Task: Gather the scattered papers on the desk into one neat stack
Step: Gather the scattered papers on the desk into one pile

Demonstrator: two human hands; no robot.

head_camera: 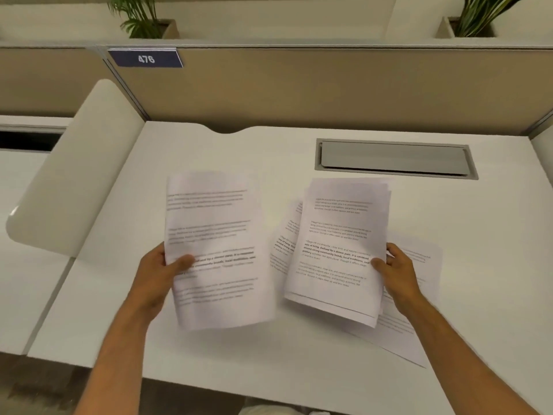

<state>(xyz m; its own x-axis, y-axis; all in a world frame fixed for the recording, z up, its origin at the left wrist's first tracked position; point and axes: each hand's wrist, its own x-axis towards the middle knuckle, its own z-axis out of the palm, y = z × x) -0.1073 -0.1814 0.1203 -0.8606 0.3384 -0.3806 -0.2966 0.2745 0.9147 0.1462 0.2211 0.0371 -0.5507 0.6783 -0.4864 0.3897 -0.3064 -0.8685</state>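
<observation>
My left hand (163,271) grips the left edge of a printed white sheet (215,247), held above the white desk (209,348) and blurred by motion. A small bundle of printed sheets (338,250) is pinched at its right edge by my right hand (395,271), thumb on top. Beneath that bundle more printed papers lie on the desk: some peek out at its left (284,241), and another sheet (410,333) spreads out to the right and front.
A grey cable-tray lid (395,158) is set into the desk behind the papers. A beige partition (329,85) with a blue "476" sign (145,59) closes the back. A curved white divider (74,175) rises at the left. Potted plants (143,16) stand beyond the partition.
</observation>
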